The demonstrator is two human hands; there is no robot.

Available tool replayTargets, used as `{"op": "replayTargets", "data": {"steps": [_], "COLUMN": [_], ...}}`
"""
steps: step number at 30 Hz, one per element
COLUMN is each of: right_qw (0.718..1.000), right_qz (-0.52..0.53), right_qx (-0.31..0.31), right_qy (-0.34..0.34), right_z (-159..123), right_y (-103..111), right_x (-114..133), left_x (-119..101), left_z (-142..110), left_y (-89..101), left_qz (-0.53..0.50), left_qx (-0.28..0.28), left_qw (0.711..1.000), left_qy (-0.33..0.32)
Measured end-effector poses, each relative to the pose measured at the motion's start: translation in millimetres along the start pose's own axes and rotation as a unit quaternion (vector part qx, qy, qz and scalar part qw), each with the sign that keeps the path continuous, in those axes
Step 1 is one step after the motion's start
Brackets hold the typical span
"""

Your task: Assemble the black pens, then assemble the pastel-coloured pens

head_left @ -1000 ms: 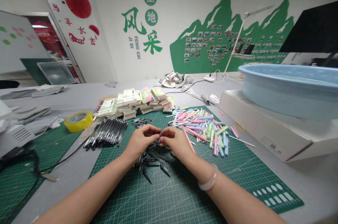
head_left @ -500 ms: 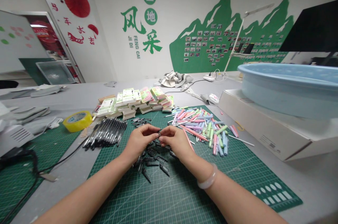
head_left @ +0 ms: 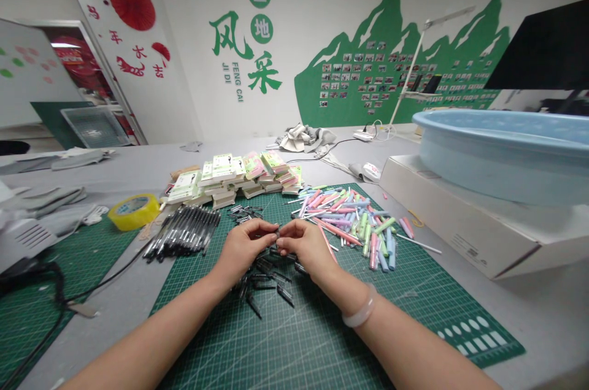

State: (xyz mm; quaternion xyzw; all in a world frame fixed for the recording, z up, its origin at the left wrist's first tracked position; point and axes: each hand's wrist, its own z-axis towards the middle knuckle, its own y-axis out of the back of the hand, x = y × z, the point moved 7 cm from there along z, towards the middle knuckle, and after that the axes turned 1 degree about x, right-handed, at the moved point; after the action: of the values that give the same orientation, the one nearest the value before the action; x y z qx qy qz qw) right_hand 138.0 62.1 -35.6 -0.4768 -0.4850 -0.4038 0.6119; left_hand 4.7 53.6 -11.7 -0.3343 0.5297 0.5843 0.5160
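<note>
My left hand [head_left: 243, 246] and my right hand [head_left: 305, 244] meet fingertip to fingertip above a green cutting mat [head_left: 294, 341]. Both pinch one small black pen part [head_left: 277, 233] between thumbs and forefingers. Under the hands lies a loose heap of black pen parts [head_left: 264, 282]. A pale bangle [head_left: 359, 314] circles my right wrist.
A row of black pens [head_left: 184, 232] lies left of the hands, a pile of pastel pen barrels [head_left: 354, 218] right. Small card boxes [head_left: 234, 176] are stacked behind. Yellow tape roll [head_left: 131, 211], a white carton [head_left: 473, 218] bearing a blue basin [head_left: 506, 148], and black cables [head_left: 50, 292] ring the mat.
The hands stay together on the small black part, with only slight finger movement. The view has shifted a little.
</note>
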Motion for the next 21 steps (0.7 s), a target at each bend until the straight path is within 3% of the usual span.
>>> {"op": "replayTargets", "data": {"steps": [9, 21], "right_qw": [0.999, 1.0], "right_qz": [-0.048, 0.0], "right_qx": [-0.007, 0.015], "right_qy": [0.019, 0.02], "right_z": [-2, 0], "right_y": [1, -2], "right_x": [9, 11], "left_x": [7, 0], "left_z": [1, 0], "left_y": [1.4, 2.2], "left_qz": [-0.047, -0.019], "left_qx": [-0.012, -0.007], "left_qw": [0.998, 1.0], "left_qy": [0.027, 0.01]}}
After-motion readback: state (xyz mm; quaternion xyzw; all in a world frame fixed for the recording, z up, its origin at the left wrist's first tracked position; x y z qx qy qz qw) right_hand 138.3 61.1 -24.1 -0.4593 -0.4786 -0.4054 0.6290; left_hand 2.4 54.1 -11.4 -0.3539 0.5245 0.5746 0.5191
